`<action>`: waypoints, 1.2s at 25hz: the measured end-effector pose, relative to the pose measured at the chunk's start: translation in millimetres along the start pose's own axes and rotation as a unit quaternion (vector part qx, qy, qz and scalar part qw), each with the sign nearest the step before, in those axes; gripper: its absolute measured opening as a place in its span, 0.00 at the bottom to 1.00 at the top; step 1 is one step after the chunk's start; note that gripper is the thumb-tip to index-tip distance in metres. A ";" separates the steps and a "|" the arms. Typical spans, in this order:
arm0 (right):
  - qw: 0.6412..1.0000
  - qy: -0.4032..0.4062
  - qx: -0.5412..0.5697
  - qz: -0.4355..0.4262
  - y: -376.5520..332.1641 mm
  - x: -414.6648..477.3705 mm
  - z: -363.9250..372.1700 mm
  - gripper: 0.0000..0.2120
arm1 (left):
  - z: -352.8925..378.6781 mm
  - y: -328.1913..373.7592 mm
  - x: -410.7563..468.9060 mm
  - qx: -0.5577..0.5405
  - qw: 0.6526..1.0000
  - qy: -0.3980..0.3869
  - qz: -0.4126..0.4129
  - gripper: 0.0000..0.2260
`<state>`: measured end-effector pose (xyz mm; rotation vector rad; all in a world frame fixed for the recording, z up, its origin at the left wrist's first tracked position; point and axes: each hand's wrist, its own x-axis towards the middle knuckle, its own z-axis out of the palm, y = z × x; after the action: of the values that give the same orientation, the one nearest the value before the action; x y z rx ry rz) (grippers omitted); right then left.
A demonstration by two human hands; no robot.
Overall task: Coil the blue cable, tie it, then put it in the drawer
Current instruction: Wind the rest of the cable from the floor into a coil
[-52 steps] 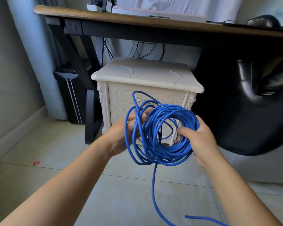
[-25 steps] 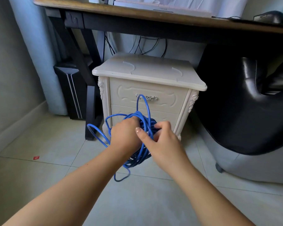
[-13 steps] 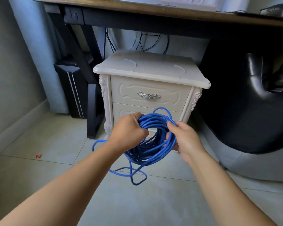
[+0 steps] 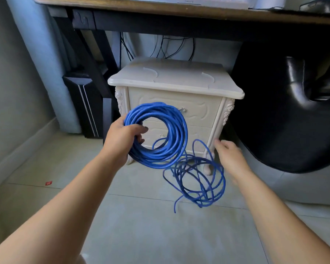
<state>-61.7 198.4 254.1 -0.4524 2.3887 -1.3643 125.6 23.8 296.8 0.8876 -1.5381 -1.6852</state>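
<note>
Left hand [image 4: 122,139]: clamped on the coil's left side, fingers curled through the opening, thumb over the strands; holds it up in front of the cabinet.
Right hand [image 4: 229,155]: well apart from the left, lower and to the right; fingers loosely extended, grips nothing; blurred. Near the cabinet's right front leg and just beside the loose loops; cannot tell whether it touches them.
Cable [image 4: 176,128]: bright blue, thin, round and smooth; partly wound, partly slack, all of it in the air in front of the cabinet.
Coil [image 4: 152,161]: many turns bunched into a fairly neat upright ring facing the camera; untied; covers part of both drawer fronts.
Loose loops [image 4: 218,184]: several slack, uneven turns hanging from the coil's lower right, crossing one another, darker in the shade.
Free end [image 4: 175,210]: points down, below the loops, above the floor.
Drawers [image 4: 202,111]: two, one above the other, shut; cream fronts with carved outlines; top handle [image 4: 183,109] partly hidden behind the coil.
Cabinet [image 4: 175,80]: cream, carved corner posts, stands on the floor below the desk's edge.
Desk [image 4: 179,11]: wooden top, dark frame, dark wires hanging behind.
Chair [image 4: 274,121]: black, glossy, right of the cabinet.
Tower [image 4: 84,103]: black, left of the cabinet.
Floor [image 4: 151,225]: pale tiles; small red scrap [image 4: 48,183] at left.
</note>
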 end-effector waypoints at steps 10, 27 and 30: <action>0.928 -0.255 0.268 -0.047 -19.2 -27.5 28.5 0.30 | 19.7 -4.6 -8.4 -0.018 0.976 -0.219 -0.003 0.08; 0.926 -0.111 0.357 0.054 -25.6 -33.2 35.3 0.13 | 31.7 -12.7 -20.6 0.018 0.973 -0.174 -0.149 0.08; 0.969 -0.126 0.209 -0.029 -29.8 -32.4 22.1 0.15 | 20.2 -13.0 -12.1 0.030 0.975 -0.191 -0.107 0.22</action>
<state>-20.0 181.5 274.1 -0.5407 1.8350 -1.6717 114.6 45.7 285.7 0.8168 -1.8042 -2.0673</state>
